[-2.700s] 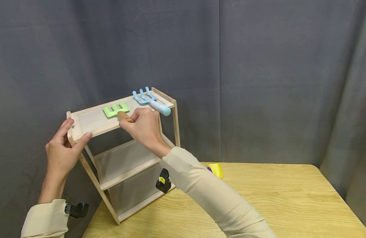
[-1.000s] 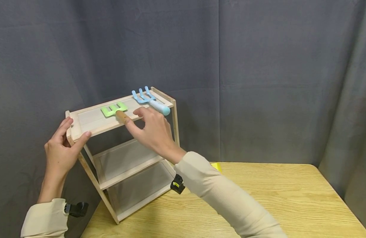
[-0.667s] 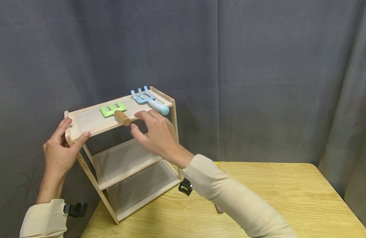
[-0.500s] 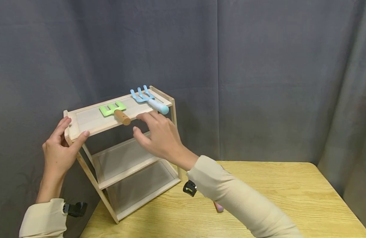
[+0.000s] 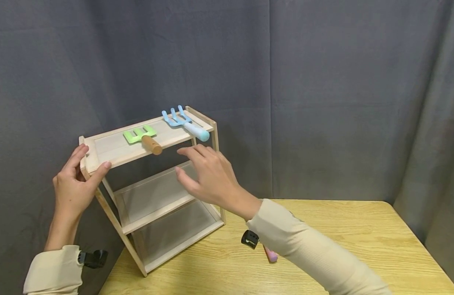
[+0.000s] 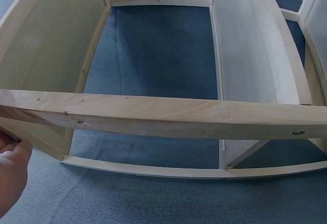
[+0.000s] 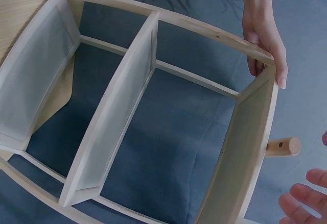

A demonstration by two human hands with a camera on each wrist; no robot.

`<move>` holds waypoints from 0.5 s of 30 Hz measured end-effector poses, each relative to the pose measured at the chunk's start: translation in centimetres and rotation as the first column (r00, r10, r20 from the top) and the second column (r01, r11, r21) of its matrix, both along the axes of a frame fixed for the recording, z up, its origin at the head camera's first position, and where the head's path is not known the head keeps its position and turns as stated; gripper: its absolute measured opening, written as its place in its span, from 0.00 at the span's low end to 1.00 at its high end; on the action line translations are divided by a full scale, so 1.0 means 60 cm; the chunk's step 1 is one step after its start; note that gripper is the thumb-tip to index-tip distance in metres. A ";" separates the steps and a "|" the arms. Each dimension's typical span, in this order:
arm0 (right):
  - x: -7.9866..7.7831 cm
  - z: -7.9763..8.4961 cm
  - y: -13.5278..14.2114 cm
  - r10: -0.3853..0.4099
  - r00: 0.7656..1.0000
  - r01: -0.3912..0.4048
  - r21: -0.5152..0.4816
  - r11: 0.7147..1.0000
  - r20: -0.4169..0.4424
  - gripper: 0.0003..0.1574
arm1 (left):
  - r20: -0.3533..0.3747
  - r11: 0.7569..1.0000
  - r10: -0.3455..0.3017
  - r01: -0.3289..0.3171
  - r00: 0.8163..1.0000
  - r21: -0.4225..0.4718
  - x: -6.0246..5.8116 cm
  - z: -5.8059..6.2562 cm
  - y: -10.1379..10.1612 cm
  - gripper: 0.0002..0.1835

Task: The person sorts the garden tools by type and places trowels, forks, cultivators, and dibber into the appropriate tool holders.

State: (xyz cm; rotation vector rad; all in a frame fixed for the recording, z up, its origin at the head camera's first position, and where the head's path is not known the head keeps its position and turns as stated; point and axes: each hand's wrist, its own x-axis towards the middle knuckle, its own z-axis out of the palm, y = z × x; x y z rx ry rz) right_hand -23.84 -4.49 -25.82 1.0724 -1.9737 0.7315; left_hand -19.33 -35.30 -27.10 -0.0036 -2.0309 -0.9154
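Note:
On the top board of a three-tier wooden shelf (image 5: 108, 149) lies a green hand fork (image 5: 136, 136), its brown wooden handle (image 7: 283, 146) jutting past the front edge. To its right rests a light-blue hand fork (image 5: 179, 120) with a pale handle, also overhanging the front. My left hand (image 5: 73, 184) grips the shelf's upper left corner, thumb on the front edge and fingers at the side. Holding nothing, my right hand (image 5: 212, 176) hovers before the upper opening, thumb and fingers apart, below and right of the green fork's handle.
The shelf stands at the left of a wooden table (image 5: 341, 246). A pink-ended handle (image 5: 271, 255) lies on the table, partly covered by my right sleeve (image 5: 308, 246). Grey curtains (image 5: 322, 102) hang behind and along the right side.
My right hand has let go of the green hand fork's handle and moved right and down, away from it. The fork stays on the top board. My left hand keeps its grip on the corner.

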 end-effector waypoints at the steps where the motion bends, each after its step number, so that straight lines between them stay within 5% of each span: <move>1: 0.000 -0.001 0.003 0.001 1.000 -0.001 -0.001 1.000 -0.002 0.21 | -0.001 1.000 0.003 -0.003 1.000 -0.002 0.000 0.000 -0.001 0.34; 15: 0.012 -0.014 0.057 0.009 1.000 -0.008 -0.019 1.000 0.006 0.22 | 0.002 1.000 0.015 -0.015 1.000 -0.015 0.002 0.002 0.001 0.34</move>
